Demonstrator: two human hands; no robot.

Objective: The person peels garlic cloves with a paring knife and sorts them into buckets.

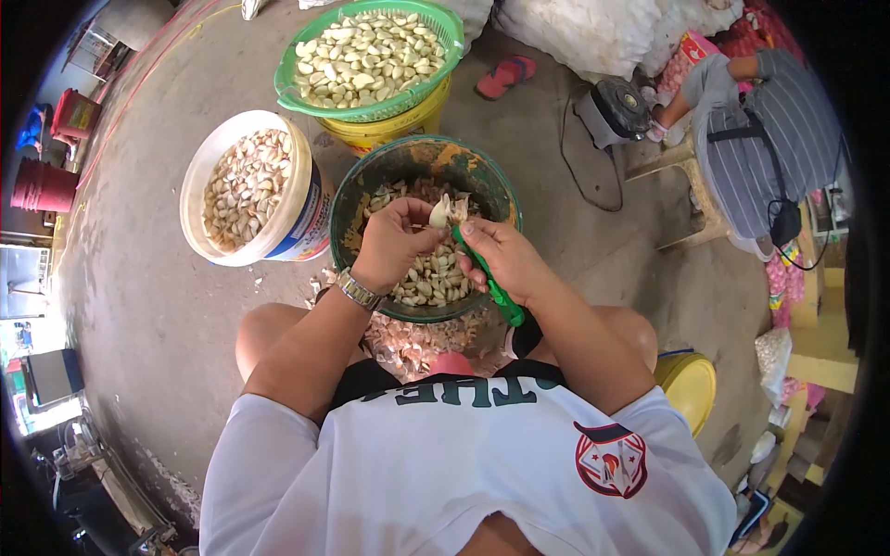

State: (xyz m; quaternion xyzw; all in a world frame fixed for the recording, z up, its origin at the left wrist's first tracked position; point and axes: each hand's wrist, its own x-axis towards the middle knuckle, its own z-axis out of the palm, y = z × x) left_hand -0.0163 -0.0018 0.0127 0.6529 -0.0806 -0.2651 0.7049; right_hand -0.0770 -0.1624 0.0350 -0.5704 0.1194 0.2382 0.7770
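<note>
My left hand (397,243) pinches a pale garlic clove (438,216) between thumb and fingertips, over a dark green tub (345,199). Wrapped around a green-handled knife (505,301) is my right hand (505,259), close beside the clove. The knife's blade is hidden by my fingers and the loose papery skin (458,208) at the clove's side. Below my hands, peeled cloves (431,283) lie in the tub, with skins toward its far side. A white bucket (301,176) of unpeeled cloves (248,190) stands left of the tub.
Behind the tub, a green basket (454,42) of peeled cloves rests on a yellow bucket (408,130). Garlic skins (422,343) litter the floor between my legs. A seated person (779,130) is at the right, near a dark fan-like appliance (614,111). A yellow lid (688,389) lies right of my knee.
</note>
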